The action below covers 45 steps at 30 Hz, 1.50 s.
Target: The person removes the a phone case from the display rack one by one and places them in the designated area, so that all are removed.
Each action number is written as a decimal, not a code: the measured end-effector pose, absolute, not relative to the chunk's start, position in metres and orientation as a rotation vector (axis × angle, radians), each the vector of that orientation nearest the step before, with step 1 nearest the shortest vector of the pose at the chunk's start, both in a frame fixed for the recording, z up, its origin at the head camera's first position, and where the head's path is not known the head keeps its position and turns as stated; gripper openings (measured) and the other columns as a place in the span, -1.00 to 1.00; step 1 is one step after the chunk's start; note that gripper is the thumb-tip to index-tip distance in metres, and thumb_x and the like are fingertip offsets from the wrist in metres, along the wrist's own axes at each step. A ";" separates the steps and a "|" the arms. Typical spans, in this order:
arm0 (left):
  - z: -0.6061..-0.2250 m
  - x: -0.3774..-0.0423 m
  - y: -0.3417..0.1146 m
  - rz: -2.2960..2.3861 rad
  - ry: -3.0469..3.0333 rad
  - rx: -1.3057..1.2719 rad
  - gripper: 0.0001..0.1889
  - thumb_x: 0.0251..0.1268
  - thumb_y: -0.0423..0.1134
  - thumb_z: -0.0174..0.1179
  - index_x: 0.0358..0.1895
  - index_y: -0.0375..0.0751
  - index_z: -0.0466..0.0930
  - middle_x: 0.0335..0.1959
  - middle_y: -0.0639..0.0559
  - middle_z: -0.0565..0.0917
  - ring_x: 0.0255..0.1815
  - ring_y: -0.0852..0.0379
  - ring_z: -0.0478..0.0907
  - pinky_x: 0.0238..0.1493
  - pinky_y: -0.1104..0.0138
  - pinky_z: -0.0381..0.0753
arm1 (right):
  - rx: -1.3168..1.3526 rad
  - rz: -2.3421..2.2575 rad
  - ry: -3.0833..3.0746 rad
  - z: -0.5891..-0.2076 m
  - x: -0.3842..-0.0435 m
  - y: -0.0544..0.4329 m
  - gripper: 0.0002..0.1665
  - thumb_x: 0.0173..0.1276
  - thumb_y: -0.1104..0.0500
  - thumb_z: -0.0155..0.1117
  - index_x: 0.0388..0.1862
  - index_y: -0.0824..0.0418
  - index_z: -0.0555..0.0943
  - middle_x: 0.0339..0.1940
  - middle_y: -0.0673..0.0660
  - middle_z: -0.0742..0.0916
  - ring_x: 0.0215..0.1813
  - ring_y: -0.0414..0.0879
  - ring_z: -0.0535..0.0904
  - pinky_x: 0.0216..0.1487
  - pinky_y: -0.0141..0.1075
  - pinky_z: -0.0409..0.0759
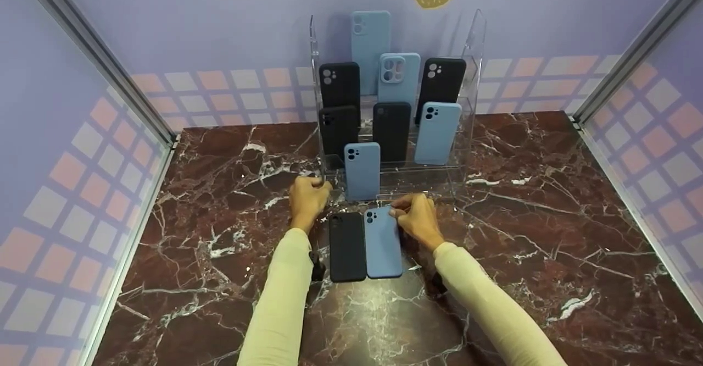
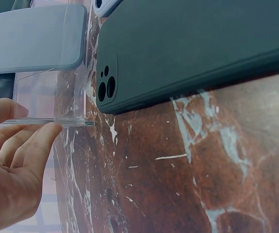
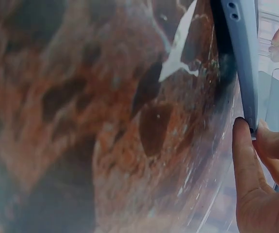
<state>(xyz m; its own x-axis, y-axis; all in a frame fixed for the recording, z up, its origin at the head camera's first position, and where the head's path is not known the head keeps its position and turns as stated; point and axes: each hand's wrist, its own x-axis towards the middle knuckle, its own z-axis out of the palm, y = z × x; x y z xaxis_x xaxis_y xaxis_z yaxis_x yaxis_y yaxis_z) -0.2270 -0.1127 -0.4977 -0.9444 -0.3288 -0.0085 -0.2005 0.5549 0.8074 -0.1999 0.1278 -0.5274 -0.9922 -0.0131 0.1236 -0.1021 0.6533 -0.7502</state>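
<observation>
My left hand [image 1: 308, 198] is at the near left corner of a clear acrylic display stand [image 2: 73, 122]; thumb and fingers pinch its transparent side panel. With my right hand [image 1: 420, 217] I pinch the top right corner of a light blue phone case [image 1: 383, 248]. Thumb and fingers sit on either side of its edge in the right wrist view. A black phone case [image 1: 347, 250] lies beside it on the left, camera cutouts toward the stand. Just past these two, another blue phone case [image 1: 362, 172] leans upright on the lowest step of the stand.
Several more cases stand on the upper steps, among them a black case [image 1: 391, 132] in the middle, a blue case [image 1: 438, 135] on the right and a tall blue case [image 1: 371, 36] at the top. Purple patterned walls [image 1: 208, 31] enclose the dark red marbled table [image 1: 549, 234].
</observation>
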 end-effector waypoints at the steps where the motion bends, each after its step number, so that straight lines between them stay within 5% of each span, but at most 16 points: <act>1: -0.498 -0.227 -0.113 -1.340 -2.648 0.454 -0.80 0.21 -0.21 0.34 -0.14 -0.13 0.84 -0.10 -0.10 0.79 -0.05 -0.14 0.69 0.06 0.00 0.55 | 0.099 1.258 -2.761 -0.528 -0.200 0.127 -0.88 0.16 0.28 0.54 -0.29 0.24 0.82 -0.36 0.13 0.83 -0.34 0.00 0.75 -0.22 -0.07 0.66; 22: -0.497 -0.226 -0.115 -1.341 -2.645 0.468 -0.77 0.21 -0.22 0.34 -0.10 -0.16 0.83 -0.09 -0.11 0.78 -0.01 -0.16 0.69 0.12 0.00 0.54 | 0.111 1.270 -2.751 -0.527 -0.202 0.128 -0.87 0.19 0.27 0.54 -0.28 0.27 0.82 -0.36 0.14 0.83 -0.27 0.02 0.76 -0.14 -0.03 0.65; 31: -0.496 -0.226 -0.114 -1.346 -2.642 0.459 -0.75 0.22 -0.22 0.35 -0.07 -0.19 0.81 -0.09 -0.13 0.78 0.01 -0.15 0.69 0.14 0.02 0.54 | 0.187 1.317 -2.669 -0.495 -0.208 0.124 -0.91 0.21 0.29 0.52 -0.30 0.28 0.80 -0.35 0.14 0.83 -0.30 0.01 0.76 -0.16 -0.08 0.67; 45: -0.496 -0.226 -0.112 -1.352 -2.632 0.459 -0.76 0.19 -0.22 0.36 -0.09 -0.16 0.82 -0.03 -0.13 0.76 0.03 -0.16 0.68 0.14 0.01 0.53 | 0.266 1.338 -2.464 -0.450 -0.235 0.111 -0.72 0.25 0.32 0.50 -0.06 0.36 0.75 -0.19 0.23 0.82 -0.21 0.04 0.77 -0.12 -0.12 0.69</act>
